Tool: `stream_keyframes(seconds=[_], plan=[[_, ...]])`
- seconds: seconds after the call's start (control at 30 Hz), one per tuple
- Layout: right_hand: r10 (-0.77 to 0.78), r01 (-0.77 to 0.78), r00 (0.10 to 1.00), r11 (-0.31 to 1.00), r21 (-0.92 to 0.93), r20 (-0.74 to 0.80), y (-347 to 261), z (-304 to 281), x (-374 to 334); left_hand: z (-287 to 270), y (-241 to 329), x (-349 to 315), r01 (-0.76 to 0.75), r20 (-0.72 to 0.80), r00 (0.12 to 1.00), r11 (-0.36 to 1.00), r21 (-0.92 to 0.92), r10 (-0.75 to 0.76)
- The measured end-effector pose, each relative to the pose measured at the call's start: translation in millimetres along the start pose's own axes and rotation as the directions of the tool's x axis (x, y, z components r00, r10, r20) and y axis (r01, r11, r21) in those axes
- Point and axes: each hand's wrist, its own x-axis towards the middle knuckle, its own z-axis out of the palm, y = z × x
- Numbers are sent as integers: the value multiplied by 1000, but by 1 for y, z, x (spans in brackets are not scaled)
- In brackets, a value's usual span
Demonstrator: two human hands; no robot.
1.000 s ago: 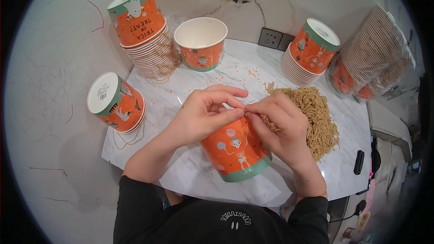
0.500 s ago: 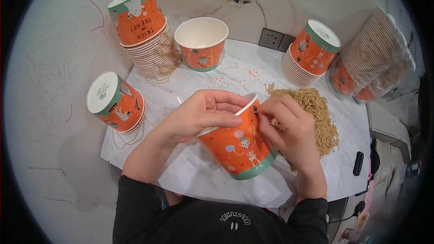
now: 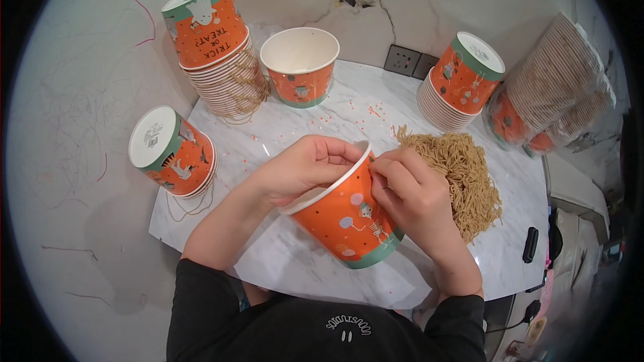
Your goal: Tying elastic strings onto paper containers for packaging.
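Note:
An orange paper bucket (image 3: 333, 222) with a green base band and a skeleton print tilts in front of me, its white-rimmed mouth toward the upper left. My left hand (image 3: 314, 169) reaches into that mouth, thumb and fingers bent together near the far wall; the rim hides the fingertips. Against the outside of the same wall, just below the rim, my right hand (image 3: 410, 184) pinches with thumb and forefinger at the end of a thin cord, which its fingers now mostly cover. Behind that hand lies a heap of tan cords (image 3: 469, 177).
Upside-down bucket stacks stand at left (image 3: 176, 154), far left (image 3: 208, 33) and far right (image 3: 466, 74); the left ones have cords hanging. One upright bucket (image 3: 300, 67) stands at the back. Plastic-wrapped buckets (image 3: 553, 77) lean at right. A black object (image 3: 530, 245) lies near the table's right edge.
My left thumb has gone from the bucket's outer wall to inside its mouth. My right hand has shifted slightly left, closer against the wall. The bucket has moved a little left.

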Motion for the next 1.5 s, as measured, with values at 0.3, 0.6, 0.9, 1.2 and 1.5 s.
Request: stream_keyframes(seconds=[0.3,0.6,0.9,1.2,1.5], plan=[[42,-52,995,992,116,88,5,-11,4,17,9,-16,-117,-125,974,894,433,188],[363,-394,910,907,146,201,27,-43,2,34,13,-25,-296,169,671,52,954,722],[516,-555,786,346,756,341,7,-37,-1,37,9,-24,-298,255,766,-25,954,590],[444,-547,837,690,474,320,-23,-23,-8,38,-4,-22,-284,-141,894,780,558,425],[298,-423,899,785,453,322,-13,-20,-5,43,-4,-23,-318,-112,843,656,685,526]])
